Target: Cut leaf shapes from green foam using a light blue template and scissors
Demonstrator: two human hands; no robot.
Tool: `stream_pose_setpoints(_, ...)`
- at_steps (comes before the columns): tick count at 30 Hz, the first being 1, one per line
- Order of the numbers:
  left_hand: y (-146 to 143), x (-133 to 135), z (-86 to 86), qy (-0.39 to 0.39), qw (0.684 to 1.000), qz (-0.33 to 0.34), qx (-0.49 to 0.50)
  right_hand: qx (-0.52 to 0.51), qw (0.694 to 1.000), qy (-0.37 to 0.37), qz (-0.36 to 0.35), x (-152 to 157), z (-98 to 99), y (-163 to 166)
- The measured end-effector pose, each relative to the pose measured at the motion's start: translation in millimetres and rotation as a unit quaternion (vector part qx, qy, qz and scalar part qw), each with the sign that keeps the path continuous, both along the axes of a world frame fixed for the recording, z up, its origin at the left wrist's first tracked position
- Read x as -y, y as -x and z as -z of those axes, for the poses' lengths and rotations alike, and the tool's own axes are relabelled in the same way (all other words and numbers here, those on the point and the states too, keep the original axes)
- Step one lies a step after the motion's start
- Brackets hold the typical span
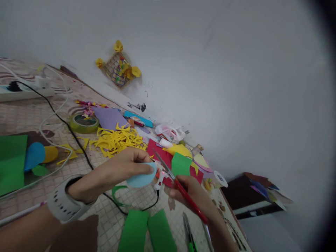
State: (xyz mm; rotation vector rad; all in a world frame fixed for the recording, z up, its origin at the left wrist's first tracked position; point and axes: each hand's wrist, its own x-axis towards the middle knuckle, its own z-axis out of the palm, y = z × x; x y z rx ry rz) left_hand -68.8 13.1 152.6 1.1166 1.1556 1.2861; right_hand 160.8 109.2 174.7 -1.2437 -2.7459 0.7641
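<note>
My left hand (pixel 123 168), with a white watch on the wrist, pinches a light blue paper piece (pixel 141 178) above the tiled floor. My right hand (pixel 196 196) grips red-handled scissors (pixel 181 190) whose blades point up-left towards the blue piece, close to its right edge. Both hands are closed on what they hold. Below them lie two green paper strips (pixel 147 231) and a curled green strip (pixel 118 194).
A heap of yellow paper shreds (pixel 115 140), a tape roll (pixel 84 122), purple paper (pixel 109 117), red and green sheets (pixel 181 164), a glue gun (pixel 159 180) with black cable, a power strip (pixel 26 92), green paper (pixel 12 161) at left, and a wall decoration (pixel 119 68).
</note>
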Motion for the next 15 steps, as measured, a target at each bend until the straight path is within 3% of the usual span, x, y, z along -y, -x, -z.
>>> stream_pose_setpoints(3,6,6,-5.0,-0.015,0.999,-0.031,-0.004,0.008,0.996,-0.070,0.048,-16,20.0,2)
stream_pose_setpoints(7,15,21,-17.1,-0.044,0.994,-0.100,-0.005,0.061,0.989,-0.105,0.088,-18,48.2,2)
stream_pose_setpoints(11,19,32,-21.1,-0.048,0.990,-0.135,-0.015,0.121,0.985,-0.097,0.074,-5,73.8,2)
stream_pose_setpoints(15,19,35,-9.8,-0.022,0.990,-0.134,-0.047,0.176,0.980,-0.081,0.044,3,96.2,22)
